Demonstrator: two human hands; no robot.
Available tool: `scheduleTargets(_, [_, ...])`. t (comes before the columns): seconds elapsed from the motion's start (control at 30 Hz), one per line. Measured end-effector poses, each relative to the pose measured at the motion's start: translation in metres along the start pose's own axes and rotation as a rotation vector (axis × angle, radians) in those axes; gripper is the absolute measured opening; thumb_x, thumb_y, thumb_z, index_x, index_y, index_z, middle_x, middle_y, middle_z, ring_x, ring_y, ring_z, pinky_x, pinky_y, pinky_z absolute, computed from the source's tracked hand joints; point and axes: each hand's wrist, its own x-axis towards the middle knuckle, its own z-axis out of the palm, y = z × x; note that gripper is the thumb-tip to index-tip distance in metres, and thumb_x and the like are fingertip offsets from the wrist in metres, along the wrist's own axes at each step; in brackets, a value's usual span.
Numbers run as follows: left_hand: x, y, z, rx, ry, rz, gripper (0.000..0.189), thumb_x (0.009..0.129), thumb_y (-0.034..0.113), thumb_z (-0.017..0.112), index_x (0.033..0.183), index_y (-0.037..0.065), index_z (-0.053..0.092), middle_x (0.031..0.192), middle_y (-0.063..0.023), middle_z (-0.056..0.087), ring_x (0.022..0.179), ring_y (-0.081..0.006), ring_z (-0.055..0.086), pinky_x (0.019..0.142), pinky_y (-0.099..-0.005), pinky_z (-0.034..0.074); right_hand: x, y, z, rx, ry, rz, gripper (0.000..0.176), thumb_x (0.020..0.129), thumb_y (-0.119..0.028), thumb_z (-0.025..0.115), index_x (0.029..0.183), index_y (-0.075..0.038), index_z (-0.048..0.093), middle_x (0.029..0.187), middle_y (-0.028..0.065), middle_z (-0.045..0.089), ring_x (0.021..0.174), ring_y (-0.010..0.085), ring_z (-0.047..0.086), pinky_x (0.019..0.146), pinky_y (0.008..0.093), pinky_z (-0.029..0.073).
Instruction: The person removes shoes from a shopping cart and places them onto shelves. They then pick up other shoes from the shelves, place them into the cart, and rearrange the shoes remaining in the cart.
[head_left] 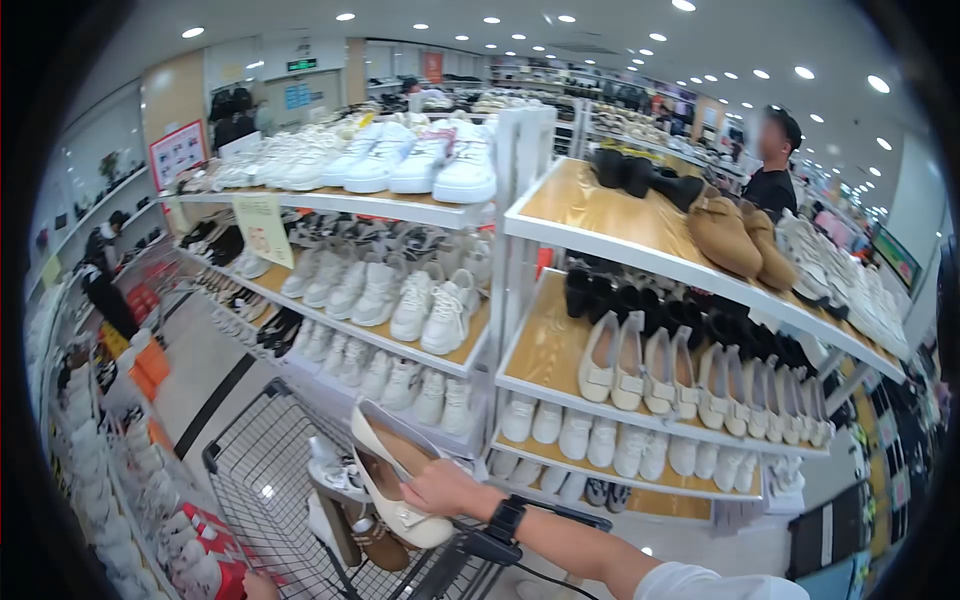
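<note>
Two cream flats [425, 530] are over the cart [243, 418], pinched in the right hand [437, 488], and if that grip's loose one could slip onto the brown shoe [380, 546], though can't tell if the left hand [261, 586] holds anything.

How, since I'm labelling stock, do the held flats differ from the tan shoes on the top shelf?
Colour: the held flats are cream; the tan shoes are brownish. Pose: the held flats tilt in the right hand; the tan shoes sit on the top shelf. Shape: the tan shoes look bulkier than the held flats. Both are pairs.
</note>
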Motion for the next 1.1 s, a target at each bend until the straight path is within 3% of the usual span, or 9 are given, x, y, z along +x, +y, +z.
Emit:
scheduleTargets(0.03, [-0.002,-0.006,0.002,0.020,-0.119,0.047,0.028,0.077,0.023,0.048,0.075,0.000,0.062,0.070,-0.0192,0.063,0.063,-0.0326,0.061,0.057,-0.0432,0.046,-0.005,0.003,0.001,0.012,-0.014,-0.016,0.045,0.086,-0.027,0.040,0.051,-0.004,0.055,0.048,0.0179,0.051,0.047,0.0362,0.053,0.049,0.0442,0.043])
scheduleTargets(0.1, [-0.028,0.025,-0.019,0.066,0.045,0.029,0.025,0.076,0.023,0.051,0.079,0.001,0.062,0.073,-0.0173,0.064,0.064,-0.0314,0.061,0.056,-0.0421,0.046,-0.014,0.006,-0.003,0.024,-0.027,-0.039,0.045,0.086,-0.028,0.039,0.051,-0.004,0.055,0.048,0.0178,0.051,0.047,0.0363,0.053,0.049,0.0444,0.043])
scheduleTargets(0.23, [-0.041,0.019,-0.005,-0.174,0.012,0.038,0.025,0.078,0.025,0.052,0.082,0.002,0.062,0.072,-0.0149,0.064,0.062,-0.0307,0.061,0.055,-0.0418,0.046,-0.030,0.009,-0.010,-0.012,-0.081,-0.071,0.046,0.086,-0.028,0.039,0.051,-0.004,0.054,0.048,0.0175,0.050,0.047,0.0358,0.052,0.048,0.0443,0.043])
scheduleTargets(0.37, [-0.052,0.014,0.003,0.019,-0.017,0.032,0.026,0.080,0.023,0.050,0.081,-0.001,0.060,0.073,-0.0178,0.062,0.062,-0.0313,0.058,0.060,-0.0416,0.045,-0.040,0.014,-0.023,0.014,-0.057,-0.057,0.044,0.086,-0.027,0.040,0.051,-0.004,0.054,0.048,0.0174,0.050,0.045,0.0351,0.052,0.048,0.0436,0.043])
scheduleTargets(0.57, [-0.080,0.069,-0.039,0.192,0.024,0.110,0.027,0.081,0.020,0.048,0.083,-0.004,0.058,0.072,-0.0171,0.061,0.066,-0.0319,0.055,0.068,-0.0415,0.044,-0.047,0.024,-0.053,0.013,0.225,0.004,0.040,0.084,-0.023,0.042,0.049,-0.006,0.054,0.048,0.0153,0.051,0.043,0.0328,0.052,0.044,0.0412,0.042])
scheduleTargets(0.77, [-0.064,0.015,0.014,-0.135,-0.019,-0.039,0.028,0.083,0.022,0.050,0.087,-0.004,0.058,0.080,-0.0164,0.062,0.072,-0.0302,0.057,0.072,-0.0405,0.044,-0.054,0.050,-0.073,-0.128,0.453,0.265,0.040,0.085,-0.025,0.043,0.052,-0.005,0.056,0.050,0.0175,0.053,0.047,0.0338,0.055,0.048,0.0447,0.044])
scheduleTargets(0.8, [-0.086,0.072,-0.045,0.181,-0.078,0.037,0.029,0.084,0.023,0.051,0.090,-0.004,0.056,0.083,-0.0157,0.060,0.073,-0.0277,0.057,0.072,-0.0390,0.044,-0.053,0.060,-0.072,-0.139,0.454,0.328,0.042,0.085,-0.025,0.042,0.052,-0.004,0.056,0.050,0.0178,0.053,0.047,0.0344,0.055,0.048,0.0454,0.044])
scheduleTargets(0.9, [-0.068,0.028,0.005,0.167,0.140,0.004,0.020,0.075,0.018,0.058,0.078,-0.002,0.058,0.071,-0.0213,0.060,0.068,-0.0380,0.059,0.060,-0.0456,0.047,-0.051,0.081,-0.086,-0.217,0.405,0.444,0.045,0.086,-0.027,0.040,0.052,-0.002,0.057,0.052,0.0196,0.054,0.048,0.0362,0.056,0.050,0.0451,0.045])
scheduleTargets(1.1, [-0.072,0.024,0.016,0.206,0.166,-0.059,0.019,0.076,0.017,0.056,0.075,-0.002,0.057,0.070,-0.0210,0.059,0.069,-0.0376,0.059,0.061,-0.0450,0.047,-0.043,0.170,-0.095,-0.428,0.385,0.614,0.047,0.087,-0.028,0.038,0.055,-0.002,0.061,0.056,0.0195,0.057,0.052,0.0361,0.058,0.054,0.0446,0.047])
